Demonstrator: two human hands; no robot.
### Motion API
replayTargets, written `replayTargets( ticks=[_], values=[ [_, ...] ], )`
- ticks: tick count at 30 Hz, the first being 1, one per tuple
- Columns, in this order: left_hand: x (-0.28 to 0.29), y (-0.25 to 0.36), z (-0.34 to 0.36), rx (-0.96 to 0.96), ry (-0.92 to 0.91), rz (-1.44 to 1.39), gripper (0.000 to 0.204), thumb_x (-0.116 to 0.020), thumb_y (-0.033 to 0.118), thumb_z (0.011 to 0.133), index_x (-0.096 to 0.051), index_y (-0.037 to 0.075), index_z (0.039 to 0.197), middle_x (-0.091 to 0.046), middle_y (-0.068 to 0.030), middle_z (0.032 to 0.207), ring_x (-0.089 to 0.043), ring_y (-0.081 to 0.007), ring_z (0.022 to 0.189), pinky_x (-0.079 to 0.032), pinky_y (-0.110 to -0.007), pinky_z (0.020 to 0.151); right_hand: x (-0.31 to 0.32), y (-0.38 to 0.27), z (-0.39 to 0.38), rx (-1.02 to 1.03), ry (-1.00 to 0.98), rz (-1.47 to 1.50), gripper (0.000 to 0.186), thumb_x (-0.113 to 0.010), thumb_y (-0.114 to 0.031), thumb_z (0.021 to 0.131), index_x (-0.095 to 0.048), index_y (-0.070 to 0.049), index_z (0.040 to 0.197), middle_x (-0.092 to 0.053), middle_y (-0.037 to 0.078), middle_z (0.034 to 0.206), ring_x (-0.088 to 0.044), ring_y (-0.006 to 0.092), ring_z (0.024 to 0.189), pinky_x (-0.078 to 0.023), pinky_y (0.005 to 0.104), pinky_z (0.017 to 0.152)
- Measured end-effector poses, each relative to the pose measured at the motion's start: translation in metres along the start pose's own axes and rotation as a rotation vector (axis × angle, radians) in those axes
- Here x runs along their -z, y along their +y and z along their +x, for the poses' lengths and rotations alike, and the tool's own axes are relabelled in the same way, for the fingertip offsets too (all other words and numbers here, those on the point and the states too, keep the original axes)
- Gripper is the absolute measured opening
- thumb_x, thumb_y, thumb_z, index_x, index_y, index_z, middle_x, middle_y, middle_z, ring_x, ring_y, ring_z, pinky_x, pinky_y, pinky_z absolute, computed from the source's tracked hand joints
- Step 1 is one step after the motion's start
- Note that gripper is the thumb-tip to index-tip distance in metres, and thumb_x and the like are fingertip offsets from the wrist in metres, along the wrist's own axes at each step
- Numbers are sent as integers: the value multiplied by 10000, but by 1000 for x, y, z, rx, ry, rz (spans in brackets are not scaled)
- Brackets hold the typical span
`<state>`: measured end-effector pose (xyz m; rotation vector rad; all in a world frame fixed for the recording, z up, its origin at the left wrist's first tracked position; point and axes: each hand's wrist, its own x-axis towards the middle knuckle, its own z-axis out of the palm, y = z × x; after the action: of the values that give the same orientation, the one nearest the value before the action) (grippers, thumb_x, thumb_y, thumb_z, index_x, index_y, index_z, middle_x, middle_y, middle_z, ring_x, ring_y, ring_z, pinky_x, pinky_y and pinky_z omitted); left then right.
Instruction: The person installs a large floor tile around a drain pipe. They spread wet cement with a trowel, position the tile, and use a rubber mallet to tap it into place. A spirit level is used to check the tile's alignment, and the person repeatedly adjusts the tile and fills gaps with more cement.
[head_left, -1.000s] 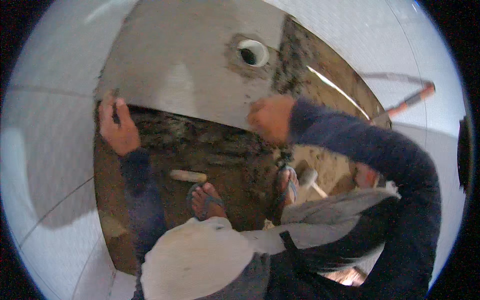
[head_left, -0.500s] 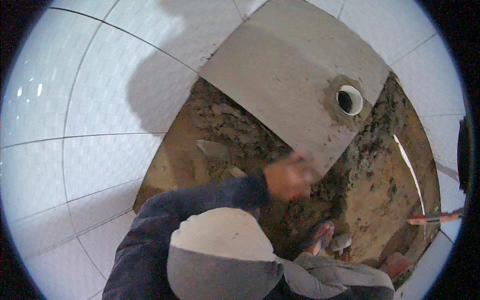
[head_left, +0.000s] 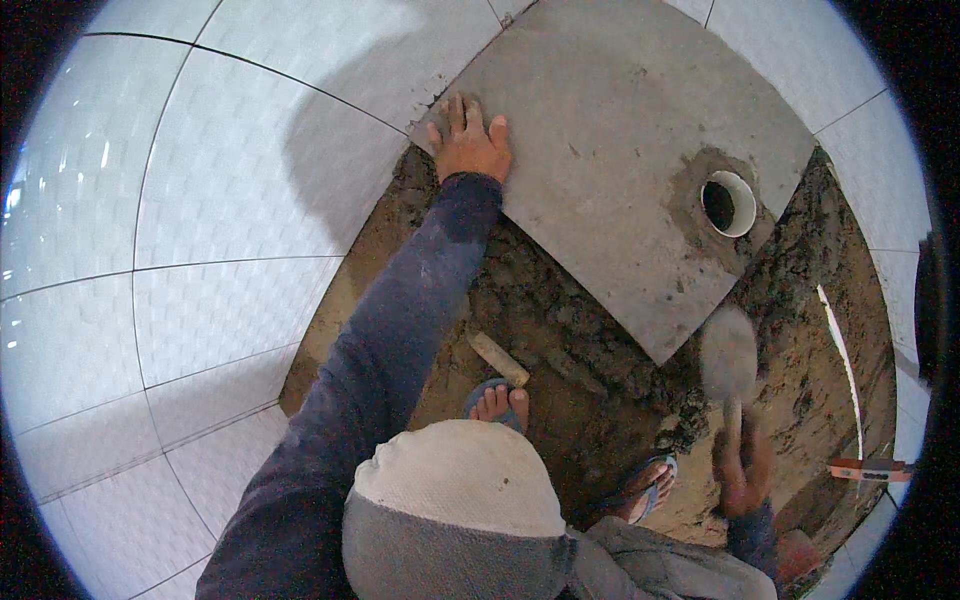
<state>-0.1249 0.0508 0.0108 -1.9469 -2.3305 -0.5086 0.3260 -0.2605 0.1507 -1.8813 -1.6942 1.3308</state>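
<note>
Mallet [head_left: 729, 360], lying loose half second ago, now gripped by right hand [head_left: 745, 478], wrapped round handle [head_left: 733, 425], blurred. Left hand [head_left: 472, 150] shifted, now laid spread on corner of tile [head_left: 620, 180]; tile apparently steadied, tool taken up. Mallet head pointed forward of right hand, long axis running nearly straight ahead.
</note>
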Motion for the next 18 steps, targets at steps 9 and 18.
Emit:
replayTargets(
  ticks=[9,18],
  values=[
    [-6,-5,1,-13,-16,27,629,-367,410,1006,-404,15,1494,-302,-154,1612,-215,-278,1518,-103,-509,1228,-46,-89,214,562,56,-185,370,-557,-183,975,-536,29,1278,-634,229,999,-613,388,917,-479,472,782],
    [-5,-2,1,-7,-1,26,589,-370,370,1003,-466,3,1453,-323,-150,1603,-226,-291,1513,-103,-507,1228,-70,-100,259,392,-57,-313,325,-509,-339,999,-608,-29,1012,-654,254,818,-628,485,759,-480,581,692]
  ],
)
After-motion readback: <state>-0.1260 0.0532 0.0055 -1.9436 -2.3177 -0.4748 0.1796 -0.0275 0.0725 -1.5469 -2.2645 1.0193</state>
